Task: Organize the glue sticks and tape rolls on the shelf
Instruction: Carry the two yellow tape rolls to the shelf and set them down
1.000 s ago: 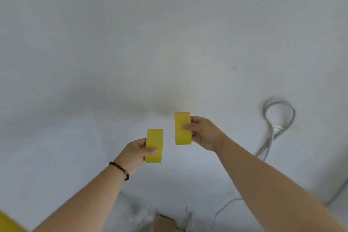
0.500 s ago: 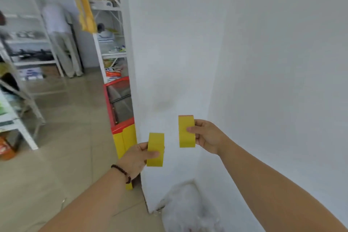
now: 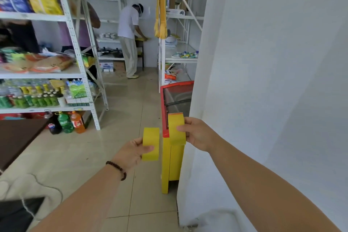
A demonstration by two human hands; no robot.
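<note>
My left hand (image 3: 131, 151) grips a yellow tape roll (image 3: 151, 144) held on edge in front of me. Just to its right and slightly higher, my right hand (image 3: 197, 133) grips a second yellow tape roll (image 3: 176, 129) with a thin red rim on top. The two rolls are a small gap apart, at waist height above the floor. Far ahead on the right stands a white shelf (image 3: 181, 59) with several small glue sticks (image 3: 187, 54) lying on its board.
A white wall (image 3: 263, 81) fills the right side. A yellow and red cabinet (image 3: 172, 164) stands beside it. White shelves (image 3: 75, 73) with drinks and snack bags line the left. A person in white (image 3: 129, 39) stands far down the tiled aisle (image 3: 120, 137). A dark table (image 3: 17, 137) is at the left.
My view has swung left from the bare white wall to the shop aisle and shelves. Both hands keep the same hold on their rolls.
</note>
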